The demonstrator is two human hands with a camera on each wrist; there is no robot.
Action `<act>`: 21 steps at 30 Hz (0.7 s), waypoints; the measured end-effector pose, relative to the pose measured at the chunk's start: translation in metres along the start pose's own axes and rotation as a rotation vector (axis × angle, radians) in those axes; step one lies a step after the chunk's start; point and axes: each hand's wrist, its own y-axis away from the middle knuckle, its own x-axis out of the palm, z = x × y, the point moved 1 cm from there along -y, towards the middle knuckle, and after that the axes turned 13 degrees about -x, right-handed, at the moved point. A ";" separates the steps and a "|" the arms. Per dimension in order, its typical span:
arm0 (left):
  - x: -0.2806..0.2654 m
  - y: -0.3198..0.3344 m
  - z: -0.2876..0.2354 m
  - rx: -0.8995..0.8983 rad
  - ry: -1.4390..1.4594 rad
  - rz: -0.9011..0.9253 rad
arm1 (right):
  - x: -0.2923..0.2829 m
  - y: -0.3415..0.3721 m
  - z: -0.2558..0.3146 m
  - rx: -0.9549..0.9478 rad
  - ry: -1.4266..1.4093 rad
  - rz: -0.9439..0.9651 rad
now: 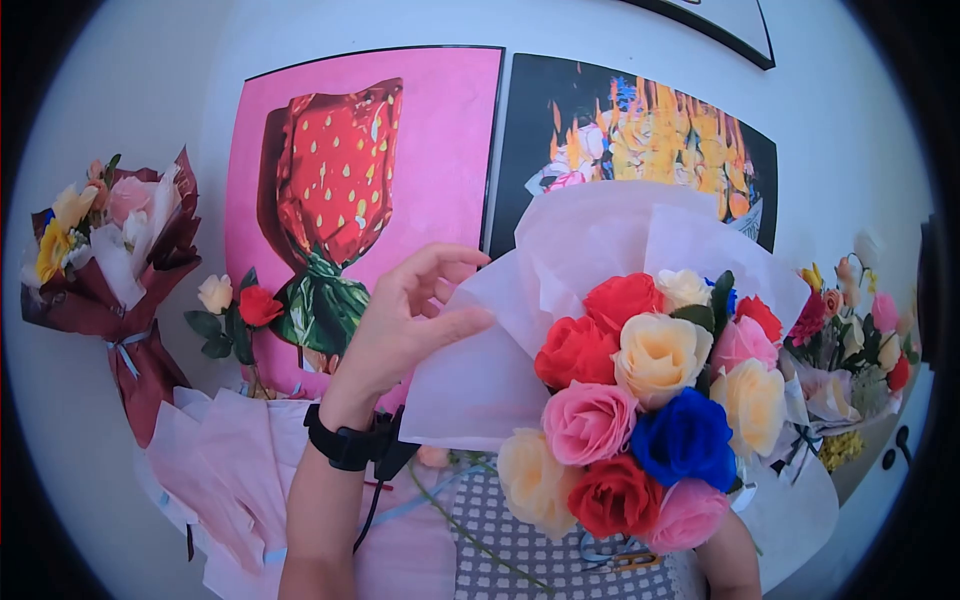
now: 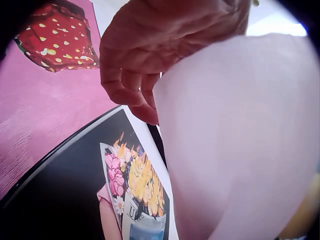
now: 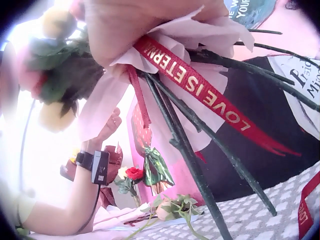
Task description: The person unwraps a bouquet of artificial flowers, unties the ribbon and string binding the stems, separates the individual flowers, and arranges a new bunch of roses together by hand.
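Nearest is the bouquet (image 1: 655, 390) of ruffled, rounded roses (image 1: 685, 440), its thin stems (image 3: 188, 160) and crinkled wrapping paper (image 1: 580, 230) gripped by the right hand (image 3: 140, 22). The left hand (image 1: 400, 315), fingers loosely curved, reaches the paper's edge; contact is hard to tell. Open air parts it from the pink painting (image 1: 440, 150).

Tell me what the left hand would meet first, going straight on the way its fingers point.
Probably the pale wrapping paper, just beside the left hand in the head view. Depth is unclear, so I can't tell whether the hand touches it now.
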 end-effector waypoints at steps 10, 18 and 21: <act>0.005 0.003 0.004 -0.058 -0.246 -0.230 | -0.001 -0.010 0.005 -0.019 0.134 0.064; 0.025 -0.001 0.002 0.229 -0.132 -0.357 | -0.001 -0.013 0.006 -0.026 0.240 0.104; 0.014 0.006 0.000 0.014 -0.119 -0.190 | -0.004 -0.010 0.007 -0.023 0.282 0.113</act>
